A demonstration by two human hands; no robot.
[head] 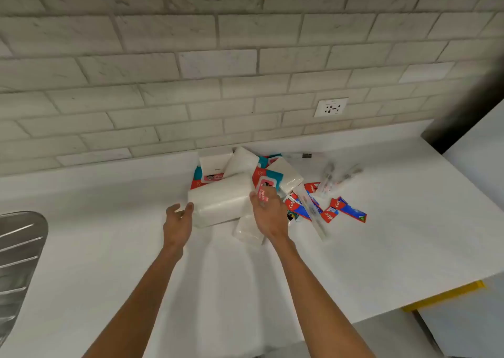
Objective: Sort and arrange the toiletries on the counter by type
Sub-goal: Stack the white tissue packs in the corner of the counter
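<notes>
A heap of toiletries lies on the white counter [272,289] near the tiled wall. A large white tissue pack [221,198] lies in front, more white packs [286,176] behind it and a small one [245,231] in front. Red and teal wet-wipe packs [266,184] sit among them. Red toothpaste boxes [347,209] and wrapped toothbrushes [331,179] lie to the right. My left hand [178,221] is open, its fingertips at the big pack's left end. My right hand [266,213] hovers open over the pack's right end, blurred.
A steel sink drainboard [19,251] is at the left edge. A wall socket [330,107] sits above the counter's back right. The counter's right end stops at a yellow strip [447,293]; a white surface [477,145] stands beyond at the far right.
</notes>
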